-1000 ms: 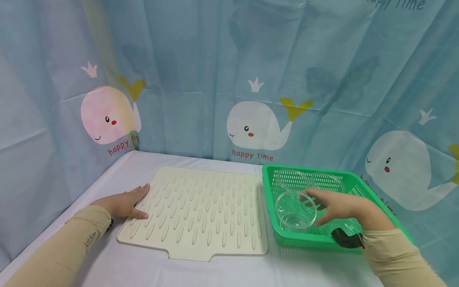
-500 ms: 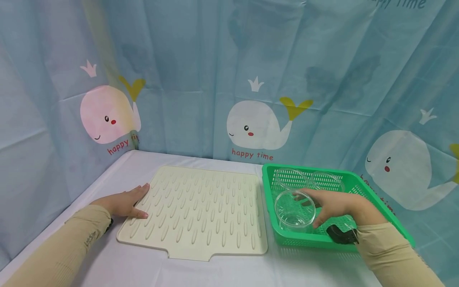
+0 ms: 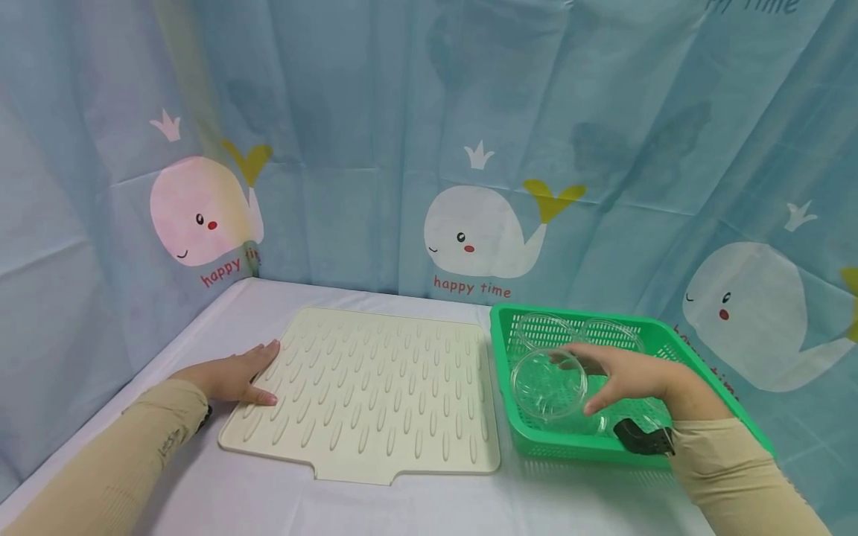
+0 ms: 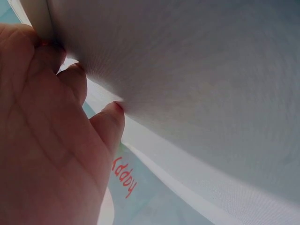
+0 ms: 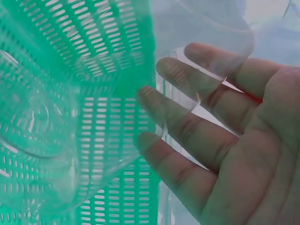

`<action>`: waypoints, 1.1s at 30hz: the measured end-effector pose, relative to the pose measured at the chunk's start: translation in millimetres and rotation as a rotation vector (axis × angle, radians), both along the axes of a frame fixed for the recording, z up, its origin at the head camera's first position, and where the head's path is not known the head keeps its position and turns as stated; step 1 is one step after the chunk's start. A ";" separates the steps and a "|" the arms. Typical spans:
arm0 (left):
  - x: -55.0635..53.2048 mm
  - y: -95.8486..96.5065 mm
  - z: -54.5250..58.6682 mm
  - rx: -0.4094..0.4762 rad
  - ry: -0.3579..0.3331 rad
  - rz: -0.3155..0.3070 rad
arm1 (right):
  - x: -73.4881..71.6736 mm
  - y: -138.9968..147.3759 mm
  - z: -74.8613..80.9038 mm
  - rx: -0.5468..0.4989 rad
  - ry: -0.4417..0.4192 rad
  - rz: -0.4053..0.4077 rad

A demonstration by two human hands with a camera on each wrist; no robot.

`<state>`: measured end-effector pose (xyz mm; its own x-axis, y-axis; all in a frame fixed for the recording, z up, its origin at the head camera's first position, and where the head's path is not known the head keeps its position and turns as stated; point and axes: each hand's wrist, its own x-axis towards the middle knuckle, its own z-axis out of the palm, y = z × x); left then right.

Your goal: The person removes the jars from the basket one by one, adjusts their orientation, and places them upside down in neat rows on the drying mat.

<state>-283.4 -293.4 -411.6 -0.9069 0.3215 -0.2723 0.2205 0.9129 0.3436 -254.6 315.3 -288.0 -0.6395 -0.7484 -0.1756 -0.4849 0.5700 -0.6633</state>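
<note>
1. Board [image 3: 369,394]: lay on desk [image 3: 469,506].
2. Left hand [image 3: 237,376]: fingers extended at board's left edge, grasping nothing.
3. Right hand [image 3: 626,376]: grasped cup [image 3: 548,387] at near-left of basket [image 3: 563,448]; lift-out seemingly underway, next calling for steady grip.
4. Spare cups [image 3: 544,329]: sat in basket's far side.

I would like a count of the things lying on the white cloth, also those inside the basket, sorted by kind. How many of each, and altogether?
Clear round plastic containers: 4 (one partly hidden behind the right hand)
Green perforated basket: 1
Cream draining board: 1
Total: 6
</note>
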 end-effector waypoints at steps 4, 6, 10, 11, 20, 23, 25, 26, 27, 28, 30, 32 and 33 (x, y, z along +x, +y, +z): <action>-1.2 -0.6 -1.5 -0.003 -0.006 0.009 | 1.5 -4.0 3.5 0.023 0.020 0.004; -1.4 -0.5 -1.8 -0.005 -0.010 0.018 | 2.6 -6.7 5.2 0.047 0.043 0.008; -1.0 0.2 -1.7 -0.007 -0.015 0.030 | 4.8 -11.8 8.2 0.084 0.101 0.025; -0.9 0.2 -1.4 -0.005 -0.011 0.025 | 5.4 -12.7 8.6 0.089 0.111 0.028; 0.1 0.1 -0.9 0.013 0.014 -0.021 | 8.4 -14.5 9.1 0.115 0.176 0.012; -0.7 -0.6 -1.7 0.010 0.017 -0.029 | 8.7 -13.4 9.9 0.107 0.191 0.015; -1.5 -1.1 -2.5 0.011 0.021 -0.033 | 9.0 -12.4 11.8 0.086 0.190 0.013; -1.8 -1.3 -2.7 0.011 0.022 -0.036 | 9.4 -11.8 13.4 0.080 0.190 0.009; -2.3 -1.6 -3.0 0.009 0.022 -0.033 | 9.8 -11.0 15.1 0.074 0.192 0.006; -2.6 -1.9 -3.3 0.009 0.024 -0.035 | 10.4 -10.2 17.2 0.071 0.192 -0.001; -3.3 -2.6 -3.9 0.009 0.024 -0.032 | 11.2 -9.0 22.3 0.055 0.195 -0.011; -3.4 -2.9 -4.4 0.005 0.021 -0.023 | 12.0 -7.9 27.9 0.041 0.207 -0.018; -3.4 -3.0 -4.7 0.004 0.017 -0.015 | 12.3 -7.3 30.8 0.036 0.219 -0.024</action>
<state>-286.7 -296.4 -416.3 -0.9065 0.3358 -0.2559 0.2395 0.9082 0.3431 -242.3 307.9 -257.2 -0.6827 -0.7284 -0.0569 -0.6014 0.6045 -0.5224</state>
